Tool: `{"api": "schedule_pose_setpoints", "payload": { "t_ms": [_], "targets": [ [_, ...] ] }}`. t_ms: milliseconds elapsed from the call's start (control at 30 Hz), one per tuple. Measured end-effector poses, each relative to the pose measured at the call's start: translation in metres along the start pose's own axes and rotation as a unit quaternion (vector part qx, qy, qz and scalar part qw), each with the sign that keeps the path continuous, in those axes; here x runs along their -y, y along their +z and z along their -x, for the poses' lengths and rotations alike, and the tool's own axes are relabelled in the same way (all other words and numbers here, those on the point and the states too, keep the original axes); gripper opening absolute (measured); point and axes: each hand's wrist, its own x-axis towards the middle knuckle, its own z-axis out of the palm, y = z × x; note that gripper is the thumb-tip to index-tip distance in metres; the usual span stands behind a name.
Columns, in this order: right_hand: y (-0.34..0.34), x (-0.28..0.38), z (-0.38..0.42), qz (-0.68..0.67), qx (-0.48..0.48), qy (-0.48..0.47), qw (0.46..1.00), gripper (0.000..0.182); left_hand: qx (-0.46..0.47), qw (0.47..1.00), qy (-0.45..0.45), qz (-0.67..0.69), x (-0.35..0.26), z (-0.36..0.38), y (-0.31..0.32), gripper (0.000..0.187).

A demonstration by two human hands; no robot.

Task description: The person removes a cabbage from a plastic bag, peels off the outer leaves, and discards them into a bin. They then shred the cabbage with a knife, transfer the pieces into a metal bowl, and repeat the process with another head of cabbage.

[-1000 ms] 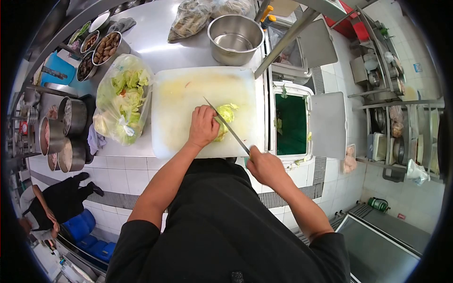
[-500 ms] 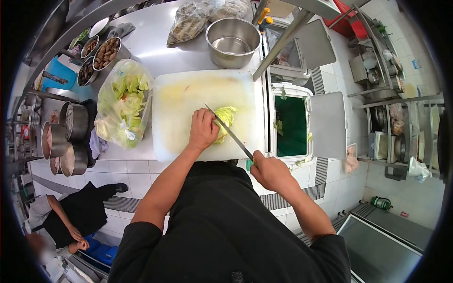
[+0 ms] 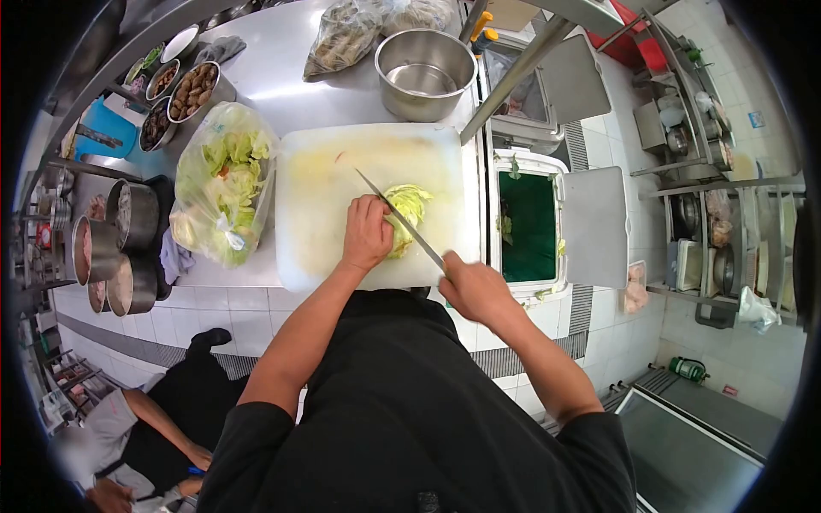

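On the white cutting board (image 3: 321, 158) lies a pale green lettuce (image 3: 412, 202), partly hidden by the knife and my fingers. My left hand (image 3: 368, 232) has its fingers curled against the lettuce's left side, pressing it on the board. In my right hand (image 3: 475, 289) is the handle of a long kitchen knife (image 3: 414, 234). Its blade slants across the lettuce, close by my left fingertips, with the tip pointing to the far left of the board. Left of the board stands a clear plastic bag (image 3: 224, 184) full of lettuce leaves.
A steel pot (image 3: 424, 104) stands behind the board, near bagged food (image 3: 344, 36). To the right is an open bin (image 3: 557, 227) with a green inside. Bowls (image 3: 193, 90) and steel pots (image 3: 132, 214) line the left. Another person (image 3: 162, 419) is at lower left.
The knife and my right hand have slid forward and left across the lettuce. My left hand stays on it. The other person has moved closer, toward the right.
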Motion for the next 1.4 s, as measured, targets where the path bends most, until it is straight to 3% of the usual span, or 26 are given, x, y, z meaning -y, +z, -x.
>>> {"api": "schedule_pose_setpoints", "payload": {
  "t_ms": [100,267,367,567,633,767,833,967,1267,1400],
  "targets": [
    [-0.011,0.001,0.025,0.004,0.06,0.037,0.998,0.026,-0.002,1.0,-0.012,0.008,-0.001,0.0,0.0,0.019],
    [0.057,-0.016,-0.038,-0.003,-0.018,0.021,1.0,0.024,0.001,1.0,-0.019,0.013,-0.002,0.0,0.0,0.019],
    [0.055,-0.014,-0.072,0.001,-0.034,0.008,0.999,0.023,-0.008,1.0,-0.008,0.01,0.002,-0.004,-0.001,0.018],
    [-0.002,0.006,0.0,0.002,-0.001,0.003,1.0,0.024,-0.004,1.0,-0.022,0.012,0.001,0.003,0.001,0.017],
    [-0.018,0.01,0.024,0.006,0.052,0.033,0.998,0.025,-0.006,1.0,-0.025,0.013,0.001,0.002,0.001,0.017],
    [0.025,-0.002,0.003,0.012,0.025,0.041,0.999,0.024,-0.004,0.999,-0.034,0.019,-0.001,0.002,0.0,0.016],
    [0.056,-0.011,-0.033,0.01,-0.038,0.015,0.999,0.022,-0.003,0.999,-0.039,0.02,-0.002,0.003,0.001,0.016],
    [0.072,-0.016,-0.058,0.005,-0.035,0.023,0.999,0.02,-0.016,0.999,-0.024,0.02,-0.006,0.003,-0.009,0.017],
    [-0.012,0.012,0.016,0.006,0.023,0.022,0.999,0.024,-0.004,0.999,-0.039,-0.001,0.0,0.008,-0.007,0.018],
    [-0.007,0.011,0.021,0.014,0.045,0.037,0.998,0.024,-0.016,0.998,-0.053,0.001,0.0,0.008,-0.003,0.019]
  ]
}}
